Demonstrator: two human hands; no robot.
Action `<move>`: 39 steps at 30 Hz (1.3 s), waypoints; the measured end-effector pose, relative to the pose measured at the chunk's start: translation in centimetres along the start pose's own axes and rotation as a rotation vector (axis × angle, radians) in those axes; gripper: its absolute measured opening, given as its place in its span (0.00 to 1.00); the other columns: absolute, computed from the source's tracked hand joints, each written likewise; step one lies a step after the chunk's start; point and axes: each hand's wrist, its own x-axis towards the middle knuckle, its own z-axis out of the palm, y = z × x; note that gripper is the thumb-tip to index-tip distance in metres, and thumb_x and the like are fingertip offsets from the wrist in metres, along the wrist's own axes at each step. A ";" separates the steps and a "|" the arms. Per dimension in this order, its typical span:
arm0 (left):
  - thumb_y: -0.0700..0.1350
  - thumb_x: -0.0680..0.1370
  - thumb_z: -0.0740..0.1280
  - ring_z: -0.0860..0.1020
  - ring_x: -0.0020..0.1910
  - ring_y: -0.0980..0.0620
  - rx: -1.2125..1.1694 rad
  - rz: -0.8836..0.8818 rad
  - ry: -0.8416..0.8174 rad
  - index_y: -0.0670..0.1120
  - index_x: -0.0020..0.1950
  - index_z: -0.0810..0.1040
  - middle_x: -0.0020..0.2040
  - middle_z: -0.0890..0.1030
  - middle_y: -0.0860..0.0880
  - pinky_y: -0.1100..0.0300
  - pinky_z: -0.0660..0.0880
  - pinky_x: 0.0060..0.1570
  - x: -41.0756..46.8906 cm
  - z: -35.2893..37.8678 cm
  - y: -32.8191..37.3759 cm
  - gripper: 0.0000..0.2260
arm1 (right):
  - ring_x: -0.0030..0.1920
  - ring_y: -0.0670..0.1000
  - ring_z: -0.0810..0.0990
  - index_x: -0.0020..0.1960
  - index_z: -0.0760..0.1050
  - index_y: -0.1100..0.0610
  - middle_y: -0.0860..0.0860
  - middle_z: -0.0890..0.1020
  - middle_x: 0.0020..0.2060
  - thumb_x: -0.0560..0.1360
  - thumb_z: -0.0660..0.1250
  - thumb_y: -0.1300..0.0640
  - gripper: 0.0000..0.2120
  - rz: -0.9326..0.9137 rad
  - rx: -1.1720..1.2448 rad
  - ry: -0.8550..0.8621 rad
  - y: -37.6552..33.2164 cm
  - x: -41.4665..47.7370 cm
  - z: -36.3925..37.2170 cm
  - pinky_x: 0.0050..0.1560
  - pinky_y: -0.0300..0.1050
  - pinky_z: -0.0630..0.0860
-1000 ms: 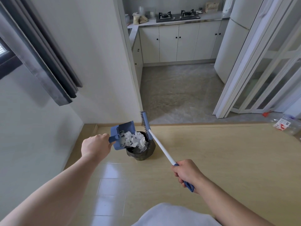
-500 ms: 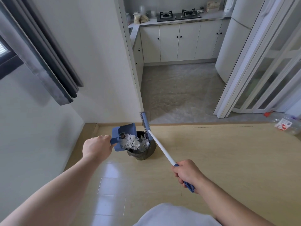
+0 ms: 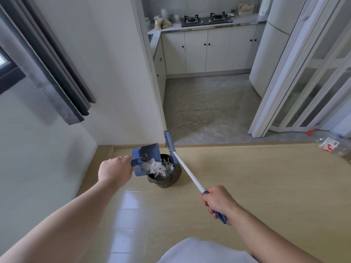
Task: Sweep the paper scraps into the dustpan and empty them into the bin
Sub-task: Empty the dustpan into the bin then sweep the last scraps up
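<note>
My left hand (image 3: 115,170) grips the handle of a blue dustpan (image 3: 147,152), tilted over a small dark bin (image 3: 164,182) that stands on the wooden floor by the wall corner. White paper scraps (image 3: 156,167) are sliding from the pan into the bin's mouth. My right hand (image 3: 218,203) holds the blue grip of a white-handled broom (image 3: 187,171). Its blue head (image 3: 169,141) is raised just behind the bin's right rim.
A white wall (image 3: 117,76) stands behind the bin, with a dark curtain (image 3: 47,59) to the left. The grey-tiled kitchen floor (image 3: 207,109) opens ahead. White folding doors (image 3: 303,73) are on the right. A clear plastic bottle (image 3: 334,146) lies on the floor at far right.
The dustpan has tipped further over the bin and the scraps have slid down from the pan into it. The broom and my right hand have hardly moved.
</note>
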 end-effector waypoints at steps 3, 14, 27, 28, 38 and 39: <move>0.62 0.82 0.55 0.82 0.44 0.47 0.004 0.005 0.010 0.50 0.52 0.75 0.47 0.82 0.52 0.57 0.67 0.35 0.1 -0.1 0.0 0.17 | 0.24 0.48 0.68 0.52 0.78 0.67 0.54 0.72 0.33 0.76 0.63 0.61 0.11 -0.004 0.003 0.005 -0.1 0.0 0.0 0.25 0.40 0.65; 0.60 0.83 0.57 0.83 0.46 0.47 0.043 0.066 0.008 0.50 0.54 0.74 0.47 0.82 0.52 0.57 0.70 0.36 0.8 -0.2 0.5 0.16 | 0.23 0.48 0.67 0.44 0.77 0.61 0.54 0.72 0.33 0.77 0.63 0.61 0.06 -0.020 0.003 -0.003 -0.2 -0.1 -0.1 0.24 0.38 0.64; 0.60 0.82 0.59 0.83 0.42 0.45 0.006 0.100 0.064 0.49 0.55 0.72 0.44 0.82 0.51 0.57 0.70 0.33 1.4 -0.1 0.9 0.15 | 0.23 0.48 0.67 0.42 0.76 0.60 0.54 0.72 0.32 0.77 0.63 0.61 0.06 -0.023 -0.005 0.000 -0.4 -0.2 -0.1 0.24 0.39 0.65; 0.60 0.82 0.58 0.83 0.42 0.45 -0.001 0.096 0.065 0.49 0.55 0.72 0.44 0.82 0.51 0.57 0.70 0.33 1.4 -0.1 0.9 0.15 | 0.23 0.48 0.67 0.42 0.76 0.60 0.54 0.72 0.33 0.76 0.63 0.61 0.06 -0.023 -0.006 0.001 -0.4 -0.2 -0.1 0.24 0.39 0.65; 0.59 0.82 0.58 0.82 0.42 0.45 0.037 0.181 0.049 0.49 0.55 0.71 0.44 0.82 0.51 0.56 0.70 0.33 1.8 -0.1 1.0 0.14 | 0.23 0.48 0.67 0.43 0.76 0.61 0.54 0.72 0.33 0.77 0.63 0.60 0.06 -0.033 -0.007 -0.008 -0.1 -0.2 -0.1 0.24 0.39 0.65; 0.59 0.82 0.58 0.82 0.42 0.45 0.042 0.193 0.043 0.50 0.55 0.71 0.45 0.82 0.51 0.56 0.70 0.33 1.8 -0.1 1.1 0.13 | 0.23 0.48 0.67 0.43 0.75 0.61 0.54 0.72 0.33 0.77 0.63 0.60 0.06 -0.031 -0.007 -0.011 0.0 -0.2 -0.1 0.24 0.39 0.64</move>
